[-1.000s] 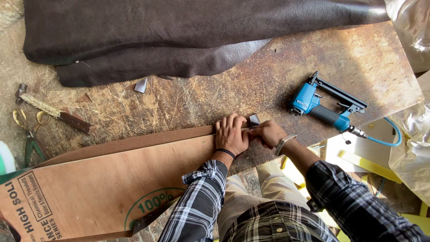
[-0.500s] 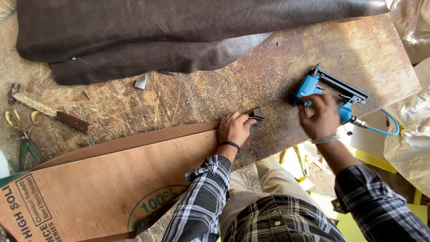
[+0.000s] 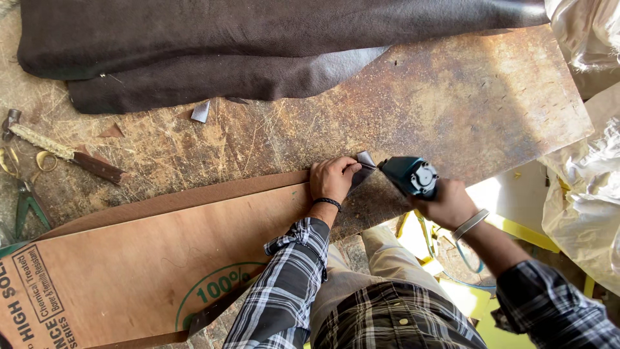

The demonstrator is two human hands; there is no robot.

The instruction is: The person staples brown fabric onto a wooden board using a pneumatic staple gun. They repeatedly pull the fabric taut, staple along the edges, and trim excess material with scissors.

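My left hand (image 3: 331,179) presses a folded flap of dark brown leather (image 3: 363,167) onto the end of a long plywood board (image 3: 155,258) lying on the worn workbench (image 3: 452,103). A brown leather strip runs along the board's upper edge. My right hand (image 3: 445,203) grips a blue pneumatic staple gun (image 3: 408,174), its nose pointing left at the leather flap right beside my left fingers. A thin blue air hose (image 3: 468,262) hangs below my right wrist.
A large dark brown leather hide (image 3: 258,45) covers the bench's far side. A hammer (image 3: 61,152), scissors with yellow handles (image 3: 16,161) and green-handled pliers (image 3: 26,200) lie at the left. Small leather scraps (image 3: 201,111) lie mid-bench. Clear plastic sheeting (image 3: 588,187) hangs at the right.
My right hand left the leather flap, reached right to the staple gun on the bench, picked it up and brought it to the flap. My left hand kept holding the flap down.
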